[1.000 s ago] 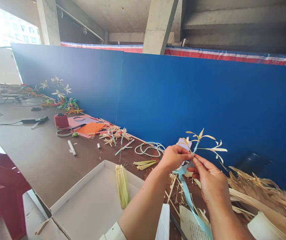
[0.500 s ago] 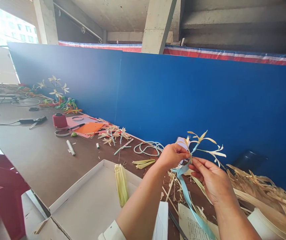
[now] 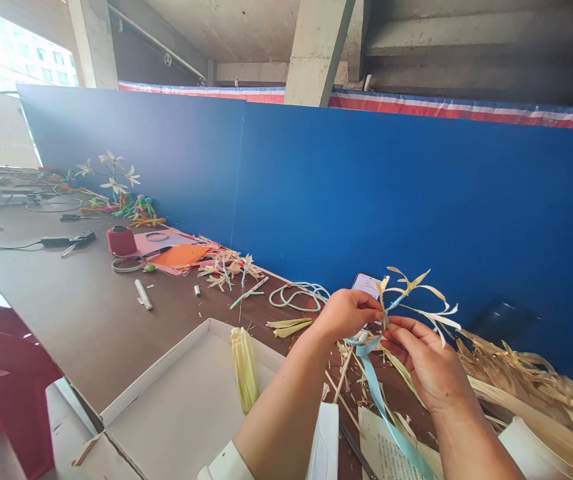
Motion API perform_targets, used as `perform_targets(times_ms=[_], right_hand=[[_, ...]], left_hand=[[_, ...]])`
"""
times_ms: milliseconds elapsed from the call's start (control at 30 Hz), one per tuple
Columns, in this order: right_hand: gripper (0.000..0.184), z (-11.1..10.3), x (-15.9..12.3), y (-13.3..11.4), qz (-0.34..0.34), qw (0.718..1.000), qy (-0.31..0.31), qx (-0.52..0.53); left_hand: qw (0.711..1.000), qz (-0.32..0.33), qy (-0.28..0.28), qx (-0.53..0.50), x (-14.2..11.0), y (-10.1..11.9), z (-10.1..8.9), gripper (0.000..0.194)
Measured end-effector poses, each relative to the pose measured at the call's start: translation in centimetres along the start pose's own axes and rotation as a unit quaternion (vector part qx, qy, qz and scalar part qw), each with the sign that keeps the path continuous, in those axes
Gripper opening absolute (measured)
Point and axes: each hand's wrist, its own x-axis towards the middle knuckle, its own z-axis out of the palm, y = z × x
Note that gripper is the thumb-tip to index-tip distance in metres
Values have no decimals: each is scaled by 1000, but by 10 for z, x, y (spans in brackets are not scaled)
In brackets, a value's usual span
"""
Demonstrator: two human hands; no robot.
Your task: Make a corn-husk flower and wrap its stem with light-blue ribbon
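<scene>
A flower spray [image 3: 407, 293] made of pale husk petals leans to the right, light blue tape wrapped round its stem. My left hand [image 3: 347, 317] pinches the lower stem between thumb and fingertips. Just to the right, the closed fingers of my right hand [image 3: 429, 363] grip the same stem close to its base. A long light blue tape [image 3: 375, 380] hangs below the fingers and runs down over a printed sheet [image 3: 383, 437]. Exactly where tape meets stem is hidden by my fingertips. Behind the hands lies a phone [image 3: 366, 285].
A shallow white box [image 3: 166, 413] holds a green corn husk [image 3: 245, 370]. Dry husks [image 3: 526, 377] and a white tub [image 3: 536, 450] are at right. Looped cord [image 3: 299, 297], orange paper [image 3: 181, 255] and a red thread spool [image 3: 121, 241] lie left, before a blue panel [image 3: 366, 187].
The flower spray has tilted further right and dipped slightly, uncovering more of the phone. The tape near my fingers hangs differently. Both hands keep their hold in nearly the same place.
</scene>
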Motion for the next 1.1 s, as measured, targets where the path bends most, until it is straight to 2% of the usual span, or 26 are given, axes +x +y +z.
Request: perform_targets(times_ms=[167,333,567,767,867,1000,1100], right_hand=[[31,2,-4,-3,3,1000,4,27],[29,0,-3,-2,-6,1000,-26,-16],[26,-6,-2,-1,-2,997,-15,-79],[29,-3,-7,-10,89,993,-82,-7],[23,-6,-3,-8,118,985,-124,20],[16,-14,1,-2,134,969,-207,3],[15,-19,1,-1,136,961,-240,6]], left_hand=[[1000,6,0,7,0,0,-1,21],[1000,6,-1,8,0,0,-1,22],[1000,2,-10,-21,0,-1,-2,21],[996,-31,-60,-60,-3,1,-5,27],[996,-31,-63,-49,-3,1,-7,26],[993,-43,-87,-62,-4,0,-10,27],[990,-49,-114,-63,-5,0,-12,30]])
